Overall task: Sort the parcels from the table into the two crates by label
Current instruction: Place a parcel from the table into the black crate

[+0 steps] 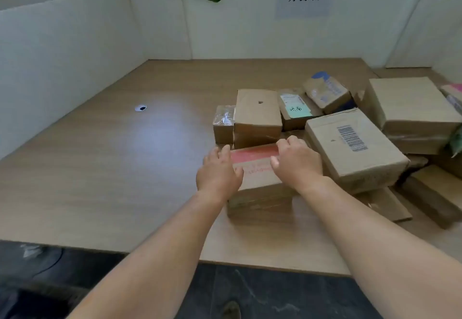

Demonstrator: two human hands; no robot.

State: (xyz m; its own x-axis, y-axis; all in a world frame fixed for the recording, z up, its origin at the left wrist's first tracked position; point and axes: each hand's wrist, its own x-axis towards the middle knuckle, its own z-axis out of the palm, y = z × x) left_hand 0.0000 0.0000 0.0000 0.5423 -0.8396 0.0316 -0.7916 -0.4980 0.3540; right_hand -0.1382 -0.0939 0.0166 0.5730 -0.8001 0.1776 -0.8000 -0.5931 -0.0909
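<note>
Hands first: your left hand [218, 168] lies against the left side of the red-taped parcel [255, 166], its fingers nearly straight and close together, gripping nothing. Your right hand [297, 161] sits on the parcel's top right, with the fingers curled over its far edge and the thumb pointing left. That parcel rests on the wooden table [125, 168] at the near-left corner of the pile. It is just beside the barcoded box [350, 148] on its right, and a plain brown box [257, 108] stands behind it. 1 green-labelled parcel [296, 109] lies farther back.
</note>
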